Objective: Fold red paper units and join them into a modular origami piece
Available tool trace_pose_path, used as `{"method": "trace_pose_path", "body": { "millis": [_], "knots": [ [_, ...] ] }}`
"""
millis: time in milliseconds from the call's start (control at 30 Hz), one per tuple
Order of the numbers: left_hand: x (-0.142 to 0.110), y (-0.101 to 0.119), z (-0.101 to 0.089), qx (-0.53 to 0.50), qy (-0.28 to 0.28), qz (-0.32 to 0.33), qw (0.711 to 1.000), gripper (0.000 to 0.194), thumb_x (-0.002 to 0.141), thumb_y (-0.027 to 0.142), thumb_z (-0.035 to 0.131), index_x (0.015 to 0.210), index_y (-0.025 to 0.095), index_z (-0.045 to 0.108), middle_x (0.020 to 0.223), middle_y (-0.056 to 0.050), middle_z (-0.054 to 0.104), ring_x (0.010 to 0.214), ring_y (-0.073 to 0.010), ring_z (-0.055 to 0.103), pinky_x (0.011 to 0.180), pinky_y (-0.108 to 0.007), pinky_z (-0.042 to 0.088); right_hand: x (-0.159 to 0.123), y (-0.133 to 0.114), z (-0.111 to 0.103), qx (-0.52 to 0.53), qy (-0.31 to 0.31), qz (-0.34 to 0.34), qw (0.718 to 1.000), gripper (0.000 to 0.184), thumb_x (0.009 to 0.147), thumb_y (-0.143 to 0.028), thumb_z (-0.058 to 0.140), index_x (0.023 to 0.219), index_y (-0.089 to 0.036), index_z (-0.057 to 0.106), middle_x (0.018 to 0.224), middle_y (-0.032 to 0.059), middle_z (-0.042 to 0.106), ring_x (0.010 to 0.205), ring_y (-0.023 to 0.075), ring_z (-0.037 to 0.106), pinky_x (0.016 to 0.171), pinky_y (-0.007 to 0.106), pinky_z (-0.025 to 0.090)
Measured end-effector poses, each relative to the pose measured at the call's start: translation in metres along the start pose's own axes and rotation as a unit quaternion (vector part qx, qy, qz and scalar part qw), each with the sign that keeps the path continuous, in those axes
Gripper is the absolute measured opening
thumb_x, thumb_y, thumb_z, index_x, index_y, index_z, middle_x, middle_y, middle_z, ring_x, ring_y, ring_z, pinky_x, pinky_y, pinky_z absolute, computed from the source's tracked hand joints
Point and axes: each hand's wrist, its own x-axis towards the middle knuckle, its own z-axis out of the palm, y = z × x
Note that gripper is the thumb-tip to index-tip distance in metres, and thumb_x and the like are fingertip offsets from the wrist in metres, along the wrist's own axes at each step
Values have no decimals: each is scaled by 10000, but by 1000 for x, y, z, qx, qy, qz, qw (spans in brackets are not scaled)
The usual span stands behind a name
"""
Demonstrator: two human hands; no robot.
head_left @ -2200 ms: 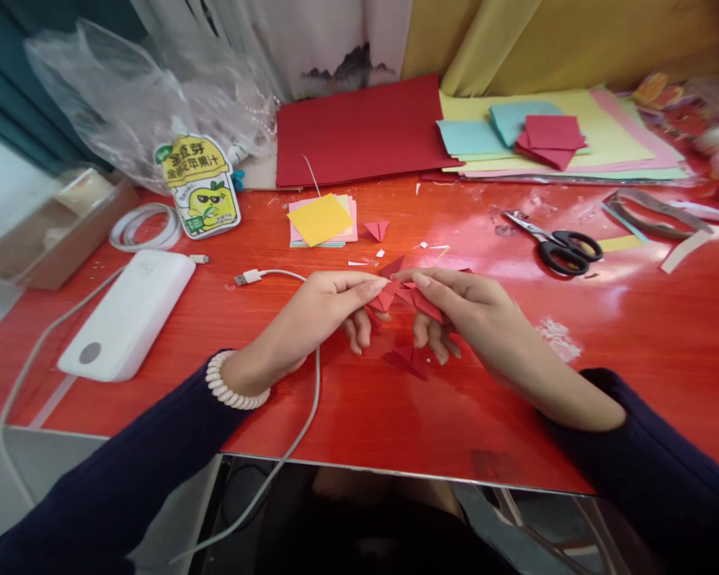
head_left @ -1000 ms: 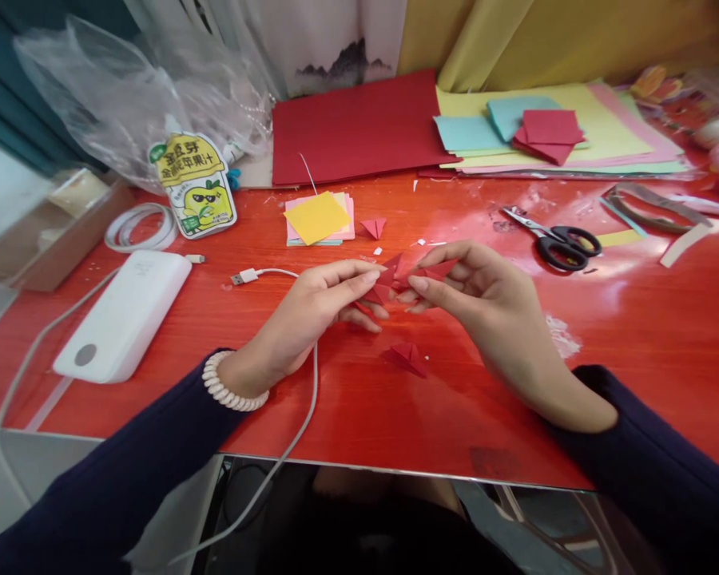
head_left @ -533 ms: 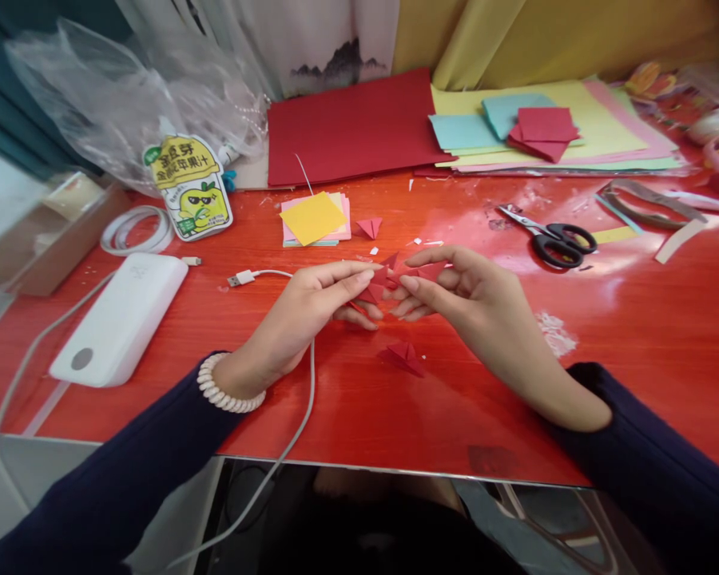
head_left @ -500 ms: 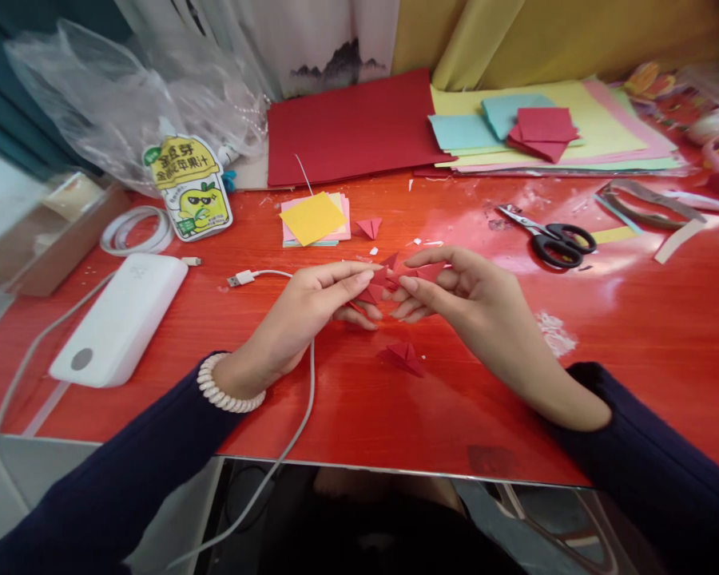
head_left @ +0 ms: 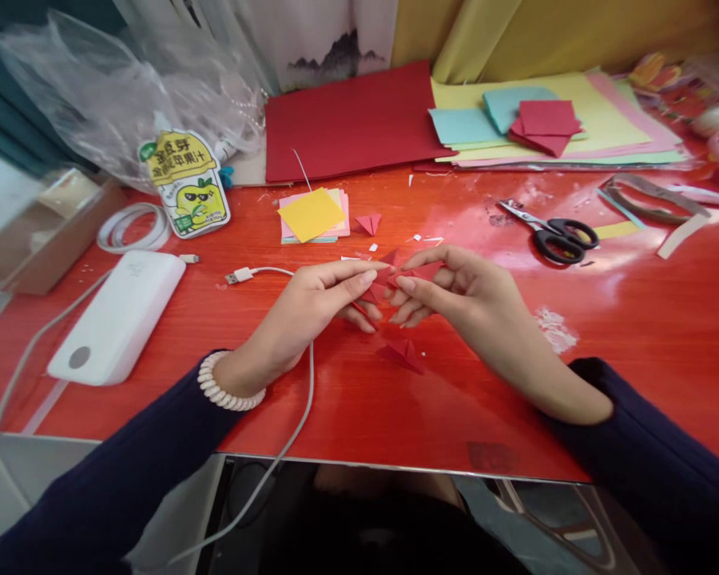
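Note:
Both hands meet over the middle of the red table [head_left: 635, 319]. My left hand [head_left: 315, 303] pinches a small folded red paper piece [head_left: 376, 289] between thumb and fingers. My right hand [head_left: 455, 291] pinches another folded red paper piece [head_left: 423, 271], fingertip to fingertip with the left; the two pieces touch. Just below the hands a further folded red triangle [head_left: 404, 353] lies on the table. One more small red triangle [head_left: 368, 224] lies beyond them, beside a stack of coloured paper squares [head_left: 312, 216] topped by a yellow one.
Black-handled scissors [head_left: 551, 235] lie to the right. Large red card [head_left: 351, 124] and pastel sheets [head_left: 551, 120] are at the back. A white power bank [head_left: 117, 315] with cable [head_left: 293, 415], a juice pouch [head_left: 185, 185] and a plastic bag [head_left: 96, 96] are on the left.
The hands have drawn slightly closer together and the right hand has lifted its fingers off the table, holding its red piece up against the left one. The view drifted a little.

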Motion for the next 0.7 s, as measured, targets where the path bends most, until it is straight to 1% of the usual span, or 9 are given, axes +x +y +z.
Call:
{"method": "trace_pose_path", "body": {
  "millis": [167, 300, 367, 433, 500, 533, 600, 667, 700],
  "knots": [
    [0, 0, 1, 5, 2, 3, 1000, 236, 850, 258, 624, 1037, 140, 703, 807, -36, 700, 625, -108, 653, 557, -213, 548, 0, 1, -1, -4, 2, 1, 1000, 218, 822, -299, 708, 917, -156, 573, 687, 8, 707, 579, 128, 693, 562, 227, 586],
    [-1, -2, 4, 3, -6, -2, 1000, 251, 848, 263, 626, 1053, 142, 710, 789, -30, 696, 618, -102, 649, 554, -204, 551, 0, 0, 3, -21, 17, 20, 999, 232, 803, -321, 724, 887, -168, 569, 668, 5, 694, 581, 148, 696, 548, 252, 578],
    [-1, -3, 5, 5, -12, 0, 1000, 253, 854, 263, 618, 1064, 157, 711, 813, -32, 702, 619, -100, 650, 563, -206, 556, -1, 0, 5, -31, 23, 27, 999, 244, 798, -343, 725, 883, -175, 570, 663, 1, 689, 583, 153, 692, 547, 265, 576],
    [-1, -4, 5, 9, -10, 7, 1000, 265, 863, 274, 606, 1084, 170, 707, 842, -37, 709, 630, -101, 650, 584, -214, 563, -1, 1, 7, -35, 18, 31, 999, 234, 816, -361, 704, 894, -186, 569, 669, -3, 687, 593, 152, 688, 560, 275, 579],
    [-1, -4, 5, 13, 0, 16, 1000, 283, 870, 291, 596, 1106, 174, 701, 860, -42, 711, 648, -102, 648, 603, -217, 567, -1, 2, 6, -42, 6, 37, 998, 204, 869, -392, 636, 888, -200, 570, 691, 0, 684, 603, 146, 681, 572, 277, 580],
    [-1, -4, 5, 15, 8, 22, 1000, 291, 870, 298, 595, 1113, 175, 698, 879, -44, 711, 656, -101, 645, 608, -216, 569, -1, 2, 5, -53, 0, 41, 998, 213, 897, -413, 591, 859, -204, 570, 693, 4, 679, 592, 140, 673, 565, 272, 575],
    [-2, -3, 4, 20, 26, 38, 999, 294, 862, 298, 607, 1114, 176, 695, 943, -49, 707, 665, -94, 635, 611, -212, 572, -1, 2, 2, -94, -9, 40, 995, 297, 934, -447, 519, 765, -206, 566, 650, 5, 658, 531, 121, 638, 525, 254, 548],
    [-3, -1, 4, 29, 43, 54, 997, 284, 852, 289, 619, 1100, 175, 698, 984, -49, 701, 664, -87, 628, 614, -208, 574, -1, 2, -1, -136, -16, 34, 990, 362, 935, -459, 515, 681, -204, 553, 580, -3, 630, 457, 102, 587, 471, 238, 504],
    [-3, -1, 4, 36, 48, 59, 996, 278, 851, 284, 620, 1094, 173, 699, 971, -46, 701, 661, -85, 628, 619, -206, 574, 0, 1, -2, -146, -21, 33, 989, 372, 928, -457, 530, 659, -201, 549, 559, -8, 620, 433, 95, 566, 451, 235, 485]
  ]
}}
